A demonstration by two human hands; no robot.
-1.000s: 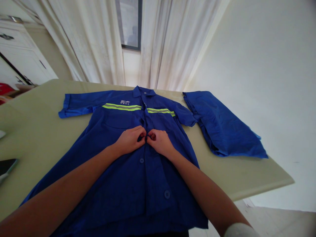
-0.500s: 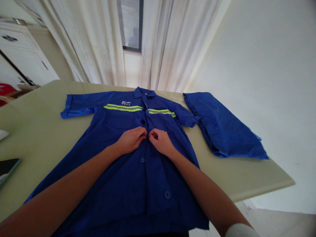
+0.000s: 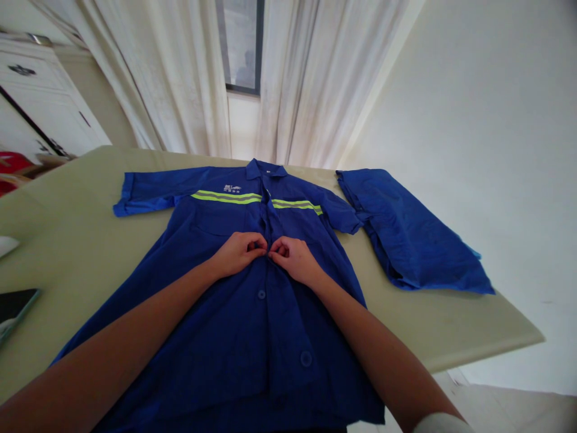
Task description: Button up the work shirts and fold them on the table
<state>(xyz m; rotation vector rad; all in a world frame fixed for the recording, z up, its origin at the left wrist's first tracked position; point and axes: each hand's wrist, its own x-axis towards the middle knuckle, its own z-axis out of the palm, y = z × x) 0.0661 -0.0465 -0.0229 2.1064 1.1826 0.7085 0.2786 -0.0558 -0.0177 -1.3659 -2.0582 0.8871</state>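
Observation:
A blue short-sleeved work shirt (image 3: 216,313) with a yellow-green reflective band across the chest lies face up on a pale green table (image 3: 67,240), collar away from me. My left hand (image 3: 237,254) and my right hand (image 3: 293,260) meet at the shirt's front placket, mid-chest. Both have their fingers curled and pinch the fabric edges there, fingertips almost touching. What sits between the fingertips is hidden. Two fastened buttons (image 3: 260,294) show on the placket below my hands.
Folded blue trousers (image 3: 406,234) lie on the table's right part, reaching its edge. A dark phone (image 3: 13,304) and a white object (image 3: 5,245) sit at the left edge. White curtains, a window and a white cabinet stand behind the table.
Both hands stay pinched at the same spot on the placket; the fingers shift slightly against each other. The view drifted a little.

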